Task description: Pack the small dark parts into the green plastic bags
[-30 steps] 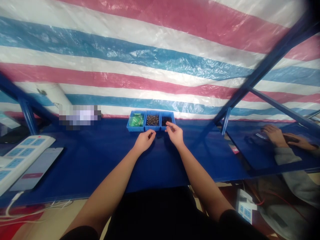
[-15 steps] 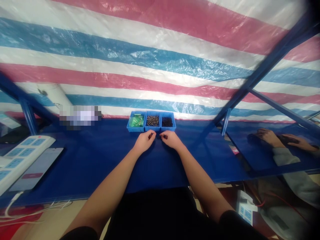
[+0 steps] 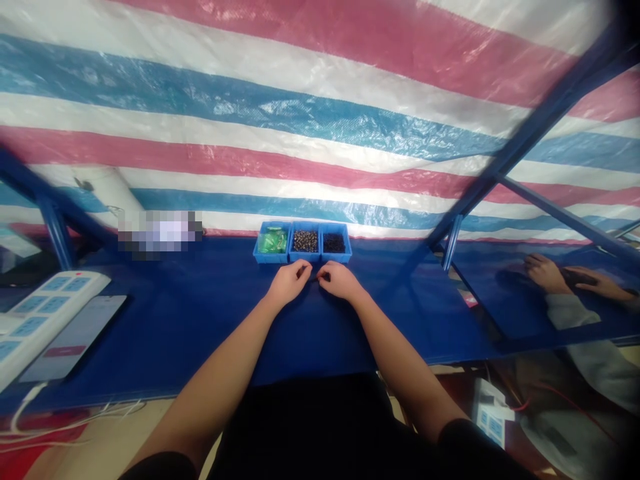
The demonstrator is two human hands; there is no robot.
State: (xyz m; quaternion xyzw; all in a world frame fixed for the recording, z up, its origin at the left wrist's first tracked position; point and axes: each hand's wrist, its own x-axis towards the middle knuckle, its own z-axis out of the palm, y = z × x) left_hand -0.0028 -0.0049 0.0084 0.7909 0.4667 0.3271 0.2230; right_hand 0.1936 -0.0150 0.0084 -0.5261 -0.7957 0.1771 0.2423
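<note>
Our left hand (image 3: pixel 290 281), right hand (image 3: pixel 341 280) near each other over blue table (image 3: pixel 320 333), curled narrow, we cannot tell if holding; striped tarp (image 3: pixel 300 153) behind, blue frame (image 3: pixel 473 190) rightward

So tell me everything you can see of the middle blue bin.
The middle blue bin is an open-topped box, apparently plastic, standing upright on the blue table. It holds many tiny metallic-looking pieces, too small to identify. The left bin and right bin flank it, seemingly touching. The left hand is just in front; contact is unclear.
</note>
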